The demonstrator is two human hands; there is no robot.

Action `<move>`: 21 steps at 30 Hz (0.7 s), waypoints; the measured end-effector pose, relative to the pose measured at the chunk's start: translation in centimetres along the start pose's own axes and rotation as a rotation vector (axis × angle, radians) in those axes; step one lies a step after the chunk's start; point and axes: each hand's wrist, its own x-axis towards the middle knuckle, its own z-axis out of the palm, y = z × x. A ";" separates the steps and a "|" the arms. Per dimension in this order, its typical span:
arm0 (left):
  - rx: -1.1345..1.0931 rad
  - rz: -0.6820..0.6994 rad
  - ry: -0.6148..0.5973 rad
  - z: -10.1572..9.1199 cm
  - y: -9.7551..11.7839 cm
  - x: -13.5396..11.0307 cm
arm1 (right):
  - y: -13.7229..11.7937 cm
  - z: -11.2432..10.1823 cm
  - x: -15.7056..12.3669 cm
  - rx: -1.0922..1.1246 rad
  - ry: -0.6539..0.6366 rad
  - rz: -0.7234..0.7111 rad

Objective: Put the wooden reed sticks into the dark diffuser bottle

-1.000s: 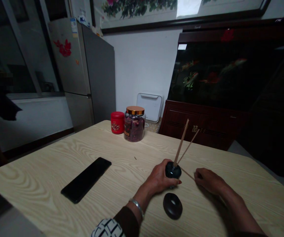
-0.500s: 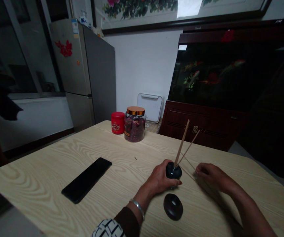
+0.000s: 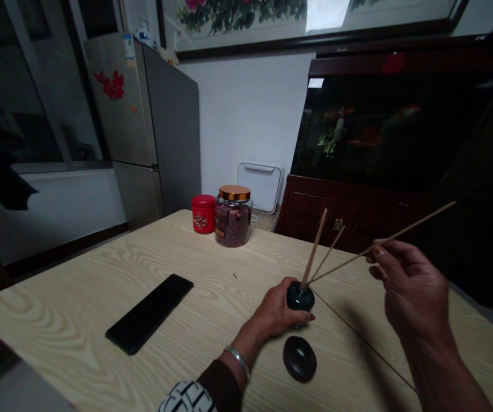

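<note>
While our left hand (image 3: 277, 313) is closed around the small dark bottle (image 3: 300, 297) at the near side of the worktop (image 3: 100, 286), our right hand (image 3: 405, 286) pinches a thin stick (image 3: 345, 262) with its low tip at the bottle's neck, beside two sticks (image 3: 314, 246) already standing in it. We judge this goes best with the bottle pinned flat and the stick fed along its own line, clear of the standing pair. A loose stick (image 3: 358, 335) and a dark round cap (image 3: 299, 359) lie just beside the bottle, under our forearms; phone (image 3: 150, 312), lidded jar (image 3: 233, 216) and red tin (image 3: 203, 213) sit well apart.
</note>
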 end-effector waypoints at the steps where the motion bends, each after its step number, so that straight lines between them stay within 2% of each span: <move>1: 0.001 -0.002 -0.001 0.0 0.0 0.0 | 0.1 0.2 -0.2 -0.034 -0.014 -0.023; 6: -0.003 -0.004 -0.001 -0.1 0.1 -0.1 | 0.6 0.9 -0.8 -0.145 -0.106 -0.043; 14: -0.008 0.006 0.002 -0.1 0.2 0.0 | 3.2 1.8 -1.4 -0.254 -0.413 0.003; 21: 0.018 0.021 0.004 0.0 0.1 0.1 | 4.6 1.6 -1.5 -0.367 -0.614 0.044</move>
